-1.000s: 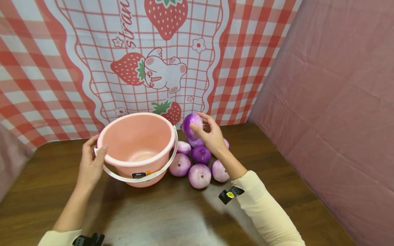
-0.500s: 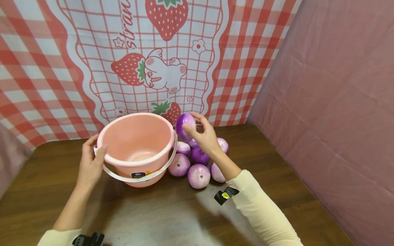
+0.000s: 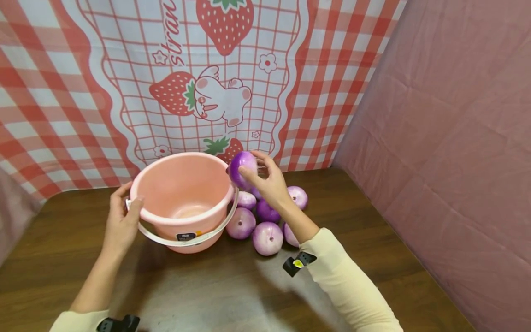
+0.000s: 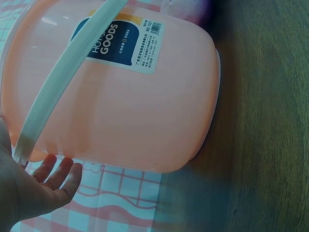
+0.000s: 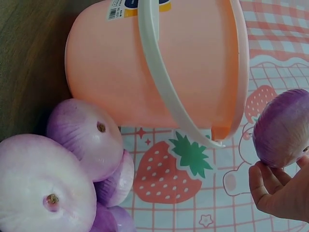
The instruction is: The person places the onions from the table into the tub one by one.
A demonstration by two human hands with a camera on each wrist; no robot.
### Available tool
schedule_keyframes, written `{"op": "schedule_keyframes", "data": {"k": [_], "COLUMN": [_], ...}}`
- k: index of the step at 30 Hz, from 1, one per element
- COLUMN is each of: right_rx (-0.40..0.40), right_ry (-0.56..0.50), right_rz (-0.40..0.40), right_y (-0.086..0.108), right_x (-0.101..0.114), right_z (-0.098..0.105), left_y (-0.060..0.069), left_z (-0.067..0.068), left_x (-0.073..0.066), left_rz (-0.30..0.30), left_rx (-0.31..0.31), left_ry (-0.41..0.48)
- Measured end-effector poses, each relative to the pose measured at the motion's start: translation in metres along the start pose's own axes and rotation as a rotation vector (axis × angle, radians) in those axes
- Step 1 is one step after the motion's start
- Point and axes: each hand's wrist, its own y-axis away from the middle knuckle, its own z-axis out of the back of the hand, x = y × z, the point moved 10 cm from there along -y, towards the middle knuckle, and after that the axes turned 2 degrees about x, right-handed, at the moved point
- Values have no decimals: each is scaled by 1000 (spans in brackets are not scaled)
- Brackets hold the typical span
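Observation:
A pink plastic bucket [image 3: 191, 230] stands upright with its white handle [image 4: 63, 72] hanging down at the front. My left hand [image 3: 123, 216] grips its left rim, thumb on top; in the left wrist view the fingers [image 4: 60, 176] lie against the outside wall. My right hand [image 3: 269, 182] holds a purple onion [image 3: 242, 169] between thumb and fingers, raised beside the bucket's right rim. The right wrist view shows this onion [image 5: 285, 128] apart from the rim. Below my right hand, several more onions [image 3: 268, 238] sit clustered on the table; the forearm partly hides one.
The brown wooden table [image 3: 215, 286] carries the bucket and onions. Behind it hangs a red-and-white checked cloth [image 3: 323, 92] with strawberry prints. A pink cloth [image 3: 448, 138] forms the right side. One onion [image 3: 241, 223] sits close against the bucket's right side.
My right hand has moved left with the onion, from above the pile to the bucket's right rim. The left hand and the bucket have stayed put.

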Motion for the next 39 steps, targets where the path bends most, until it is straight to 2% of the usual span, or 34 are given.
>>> {"op": "schedule_keyframes", "data": {"k": [17, 32, 39], "right_rx": [22, 35, 42], "right_ry": [-1, 15, 20], "right_rz": [-18, 15, 62], "right_y": [-6, -11, -12], "right_x": [3, 11, 18], "right_z": [-16, -28, -34], "left_y": [0, 0, 1], "left_z": [1, 0, 1], "left_x": [0, 1, 1], "left_rz": [11, 8, -4], "left_rx": [-7, -11, -18], "left_ry": [6, 52, 58]}}
